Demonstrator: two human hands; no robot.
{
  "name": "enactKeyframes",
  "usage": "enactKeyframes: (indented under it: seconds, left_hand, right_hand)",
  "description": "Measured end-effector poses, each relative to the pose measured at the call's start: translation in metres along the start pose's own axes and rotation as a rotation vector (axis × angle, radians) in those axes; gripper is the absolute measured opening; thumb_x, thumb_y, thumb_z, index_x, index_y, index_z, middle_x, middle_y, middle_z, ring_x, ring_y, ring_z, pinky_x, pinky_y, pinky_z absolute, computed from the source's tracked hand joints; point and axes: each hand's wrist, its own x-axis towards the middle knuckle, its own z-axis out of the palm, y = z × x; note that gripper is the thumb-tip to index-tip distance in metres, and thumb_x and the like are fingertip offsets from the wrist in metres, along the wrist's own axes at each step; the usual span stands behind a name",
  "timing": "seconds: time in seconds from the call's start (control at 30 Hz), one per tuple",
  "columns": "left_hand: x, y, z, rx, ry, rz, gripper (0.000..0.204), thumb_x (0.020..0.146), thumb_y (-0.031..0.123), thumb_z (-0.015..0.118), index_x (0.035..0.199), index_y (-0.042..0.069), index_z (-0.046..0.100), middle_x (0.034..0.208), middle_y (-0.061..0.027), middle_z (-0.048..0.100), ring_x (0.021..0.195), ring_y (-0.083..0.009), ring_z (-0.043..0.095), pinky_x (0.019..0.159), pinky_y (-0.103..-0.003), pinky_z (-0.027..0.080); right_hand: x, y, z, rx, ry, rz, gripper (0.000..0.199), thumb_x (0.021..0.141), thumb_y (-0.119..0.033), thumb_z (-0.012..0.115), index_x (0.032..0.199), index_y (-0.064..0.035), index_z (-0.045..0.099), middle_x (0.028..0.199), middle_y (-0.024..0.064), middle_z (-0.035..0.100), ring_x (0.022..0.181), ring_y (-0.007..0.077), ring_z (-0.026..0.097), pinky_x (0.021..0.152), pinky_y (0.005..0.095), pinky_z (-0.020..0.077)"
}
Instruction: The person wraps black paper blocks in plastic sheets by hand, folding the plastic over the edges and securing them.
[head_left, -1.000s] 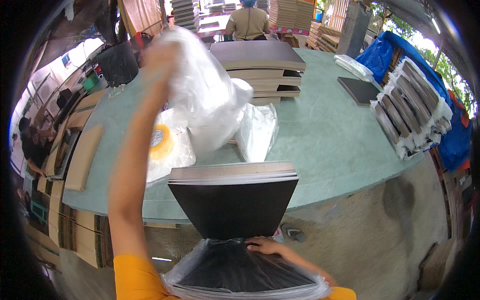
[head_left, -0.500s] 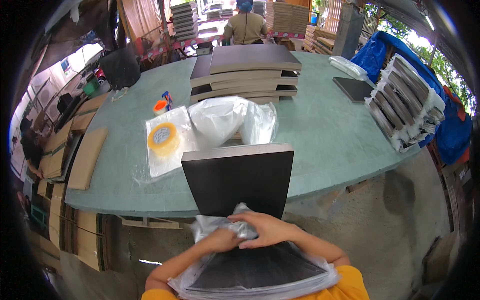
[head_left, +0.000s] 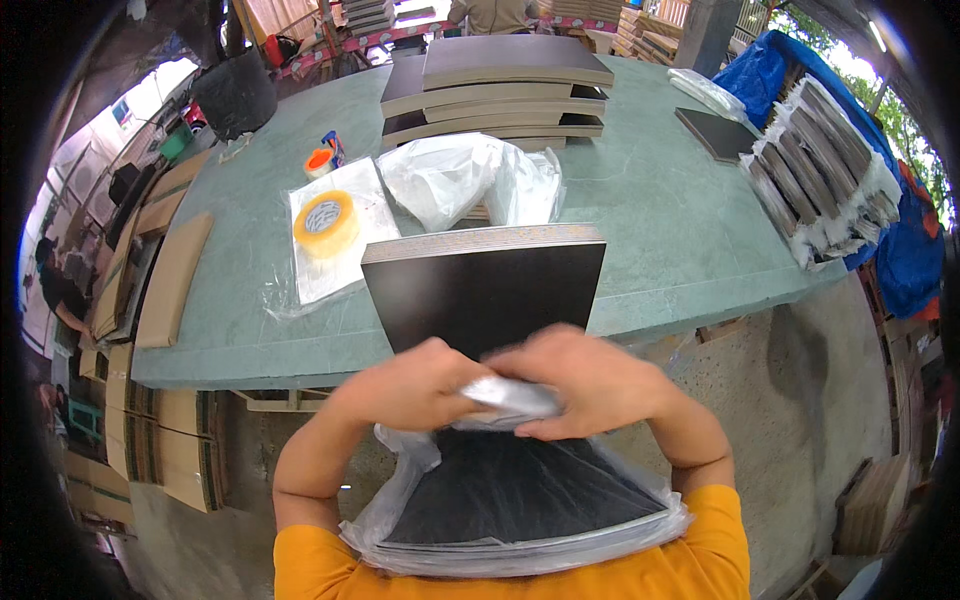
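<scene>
Plastic film (head_left: pixel 515 396) clasped by left hand (head_left: pixel 415 388) and right hand (head_left: pixel 595 380), dark boards (head_left: pixel 490 295) beyond

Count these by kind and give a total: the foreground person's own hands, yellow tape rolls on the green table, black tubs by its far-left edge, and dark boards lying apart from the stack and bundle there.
Left hand and right hand: 2
Yellow tape roll: 1
Black tub: 1
Dark board: 1
Total: 5
</scene>
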Motion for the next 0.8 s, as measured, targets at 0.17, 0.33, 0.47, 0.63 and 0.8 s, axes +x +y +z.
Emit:
enactKeyframes:
  seconds: [0.17,0.33,0.47,0.63,0.8]
  left_hand:
    - [-0.010,-0.032,-0.020,-0.763,0.729,-0.350,0.030,0.079,0.020,0.055,0.101,-0.001,0.052,0.086,-0.0064,0.058,0.076,-0.0122,0.055,0.066,-0.024,0.046]
    - [-0.005,-0.060,-0.021,-1.018,0.790,-0.242,0.042,0.083,0.030,0.053,0.109,-0.002,0.047,0.096,-0.0082,0.056,0.081,-0.0136,0.057,0.069,-0.025,0.048]
    - [-0.001,-0.066,-0.021,-0.972,0.799,-0.252,0.040,0.084,0.028,0.052,0.110,-0.002,0.046,0.097,-0.0078,0.056,0.082,-0.0131,0.056,0.069,-0.026,0.048]
    - [-0.005,-0.094,-0.021,-0.881,0.679,-0.245,0.029,0.083,0.018,0.049,0.105,-0.001,0.051,0.092,-0.0052,0.058,0.079,-0.0111,0.055,0.067,-0.024,0.046]
    - [-0.003,-0.078,-0.021,-0.381,0.869,-0.187,0.019,0.078,0.008,0.052,0.094,-0.002,0.054,0.083,-0.0069,0.058,0.073,-0.0116,0.053,0.065,-0.024,0.042]
  right_hand:
    - [-0.019,0.079,-0.014,1.287,0.040,-0.243,0.067,0.072,-0.051,0.052,0.110,0.0040,0.045,0.111,0.0196,0.049,0.099,0.0260,0.049,0.084,0.0372,0.0397]
    - [-0.015,0.083,0.001,1.643,0.088,-0.089,0.097,0.069,-0.072,0.036,0.125,0.0071,0.027,0.128,0.0209,0.031,0.119,0.0265,0.033,0.096,0.0373,0.0300]
    - [-0.015,0.088,0.002,1.244,0.042,0.145,0.065,0.077,-0.043,0.054,0.117,0.0059,0.040,0.115,0.0157,0.048,0.104,0.0201,0.048,0.088,0.0322,0.0388]
    - [-0.012,0.098,0.015,1.269,0.045,0.163,0.034,0.077,-0.013,0.059,0.105,0.0050,0.051,0.097,0.0093,0.059,0.086,0.0133,0.056,0.075,0.0257,0.0445]
    - [-0.001,0.118,0.027,1.203,0.198,0.363,0.025,0.074,-0.009,0.062,0.094,0.0064,0.057,0.086,0.0104,0.062,0.075,0.0146,0.059,0.069,0.0257,0.0480]
